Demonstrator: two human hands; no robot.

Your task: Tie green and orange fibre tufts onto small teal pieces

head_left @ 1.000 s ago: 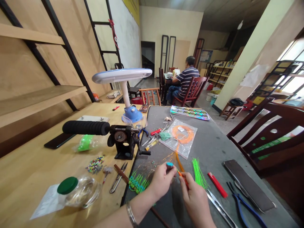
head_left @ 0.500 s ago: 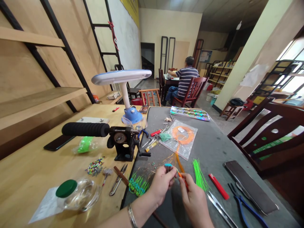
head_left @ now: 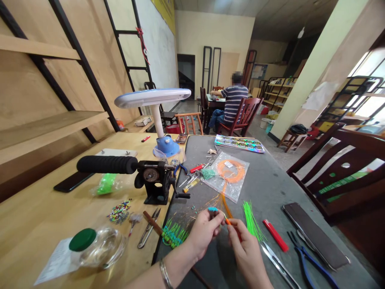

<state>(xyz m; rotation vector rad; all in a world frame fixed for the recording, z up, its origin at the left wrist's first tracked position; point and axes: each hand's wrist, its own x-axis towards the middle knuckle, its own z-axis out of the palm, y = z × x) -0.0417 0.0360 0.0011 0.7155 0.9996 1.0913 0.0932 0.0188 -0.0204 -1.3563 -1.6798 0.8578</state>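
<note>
My left hand (head_left: 203, 232) is closed in a pinch, with a small turquoise piece (head_left: 213, 209) showing above its fingertips. I cannot make out whether that piece is beads or a coil. My right hand (head_left: 247, 251) grips a thin orange tool (head_left: 229, 222), its narrow tip meeting the left fingertips. Left of the hands lies a row of green strands with turquoise bits (head_left: 174, 235). A bundle of loose bright green strands (head_left: 252, 220) rests right of them. Beyond the hands, orange line (head_left: 227, 206) trails from a coil (head_left: 231, 171) on a clear plastic bag (head_left: 237, 192).
A black hand-crank winder (head_left: 156, 184) and a white ring lamp (head_left: 153, 96) stand at left. Spring scissors (head_left: 148, 228), mixed beads (head_left: 118, 210) and a green-lidded jar (head_left: 82, 239) lie nearby. Right are a red lighter (head_left: 275, 236), tweezers (head_left: 279, 265) and blue pliers (head_left: 309, 261). Someone sits farther back.
The view has shifted very slightly. Both hands stay together in nearly the same place, and the orange tool has tilted a little in my right fingers.
</note>
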